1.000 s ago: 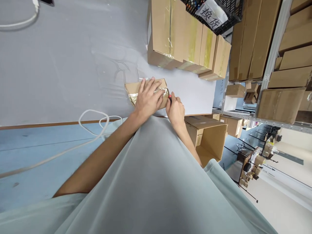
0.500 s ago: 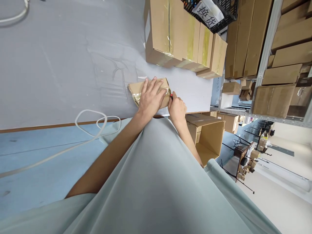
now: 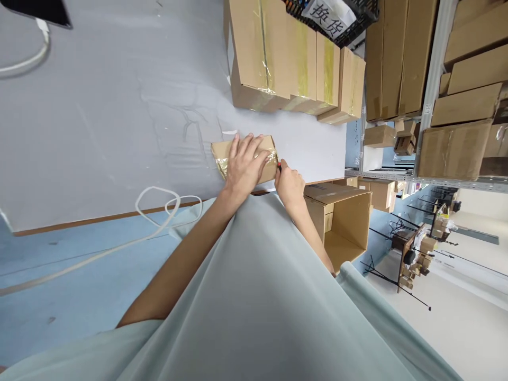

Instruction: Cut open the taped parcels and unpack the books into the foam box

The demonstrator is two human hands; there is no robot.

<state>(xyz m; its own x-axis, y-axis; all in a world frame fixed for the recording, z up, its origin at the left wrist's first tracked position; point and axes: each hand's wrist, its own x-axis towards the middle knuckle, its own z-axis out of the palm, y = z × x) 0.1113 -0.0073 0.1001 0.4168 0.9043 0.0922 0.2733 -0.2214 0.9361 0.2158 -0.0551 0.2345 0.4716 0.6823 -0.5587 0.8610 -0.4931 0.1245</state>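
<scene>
A small cardboard box [image 3: 269, 172] with shiny clear tape lies near the front edge of the grey table. Flat on its top rests my left hand [image 3: 243, 168], fingers stretched out and pressing it down. At the box's right end, my right hand [image 3: 290, 184] is closed around a small red-and-black box cutter [image 3: 279, 166]. The cutter touches or nearly touches that end; its blade is too small to make out, and most of its body is hidden in my fingers.
Taped cartons [image 3: 273, 58] stand in a row at the back, by a black crate [image 3: 357, 24]. Below the table's right end is an open carton [image 3: 349, 227]. A white cable [image 3: 159, 227] loops over the front edge. Shelves of boxes [image 3: 456, 148] fill the right. A dark device [image 3: 43, 10] lies far left.
The view has shifted, bringing the dark device and the table's left corner into sight. My hands keep nearly the same places on the box, the cutter still at its right end.
</scene>
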